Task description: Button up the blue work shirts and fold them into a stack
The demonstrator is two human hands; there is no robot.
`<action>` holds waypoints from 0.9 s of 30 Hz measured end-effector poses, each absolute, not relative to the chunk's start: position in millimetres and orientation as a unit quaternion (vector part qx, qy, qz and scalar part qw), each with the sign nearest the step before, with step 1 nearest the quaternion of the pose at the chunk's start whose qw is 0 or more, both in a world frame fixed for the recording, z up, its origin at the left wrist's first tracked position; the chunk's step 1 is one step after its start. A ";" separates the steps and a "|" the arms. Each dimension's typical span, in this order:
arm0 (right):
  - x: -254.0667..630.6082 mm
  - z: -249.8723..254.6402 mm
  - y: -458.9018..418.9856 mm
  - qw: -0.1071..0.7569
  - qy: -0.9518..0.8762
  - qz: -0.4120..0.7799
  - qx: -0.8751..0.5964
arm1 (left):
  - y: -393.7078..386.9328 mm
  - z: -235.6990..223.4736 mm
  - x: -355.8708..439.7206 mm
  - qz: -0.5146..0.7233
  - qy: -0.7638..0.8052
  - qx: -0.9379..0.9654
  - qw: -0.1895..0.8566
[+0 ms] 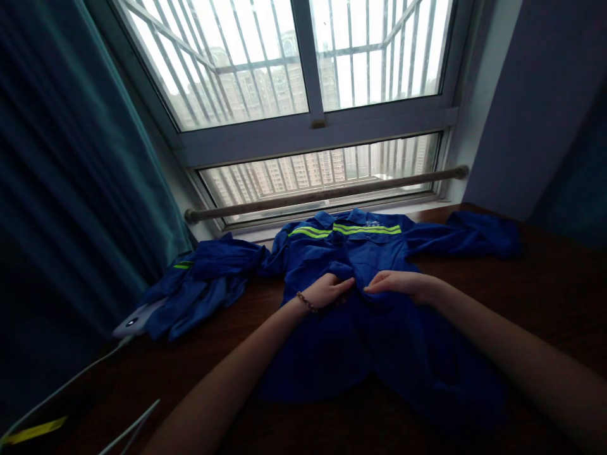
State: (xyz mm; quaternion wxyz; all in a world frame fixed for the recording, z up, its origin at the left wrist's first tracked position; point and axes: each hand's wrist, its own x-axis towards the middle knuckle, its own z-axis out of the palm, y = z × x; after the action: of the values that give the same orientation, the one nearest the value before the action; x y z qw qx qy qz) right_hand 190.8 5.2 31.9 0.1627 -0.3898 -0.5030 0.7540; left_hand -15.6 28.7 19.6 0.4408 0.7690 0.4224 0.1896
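A blue work jacket (327, 354) with yellow-green stripes across the chest lies spread on a dark wooden surface, collar toward the window and one sleeve stretched out to the right. At the middle of its front, my left hand (327, 291), with a beaded bracelet at the wrist, is closed on one front edge. My right hand (398, 282) pinches the other front edge, a short gap away. Whatever small fastening may lie between the fingertips is too dark to make out.
More blue cloth (203, 284) with a yellow-green stripe lies bunched at the left, partly over a pale device (135, 321) with a white cable (71, 385). A yellow strip (35, 431) is at lower left. Behind stand a barred window, a rail (327, 194) and a curtain (85, 158).
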 end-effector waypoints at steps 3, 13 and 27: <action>198.0 34.9 8.1 0.167 -0.512 0.752 -0.380 | 22.2 17.7 -11.2 0.298 0.340 0.743 0.493; 220.3 33.8 29.4 0.292 -0.492 0.725 -0.384 | -1.4 35.7 -12.8 0.290 0.299 0.551 0.723; 183.2 93.9 -34.4 0.236 -0.798 0.319 -0.453 | -33.1 46.7 4.4 0.204 0.170 0.522 0.810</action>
State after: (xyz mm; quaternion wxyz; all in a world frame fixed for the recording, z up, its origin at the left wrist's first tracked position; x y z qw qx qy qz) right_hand 183.2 -34.4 93.9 0.2361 -0.4531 -0.7984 0.3186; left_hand 4.4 -33.1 46.7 0.8103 0.5223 0.1698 0.2043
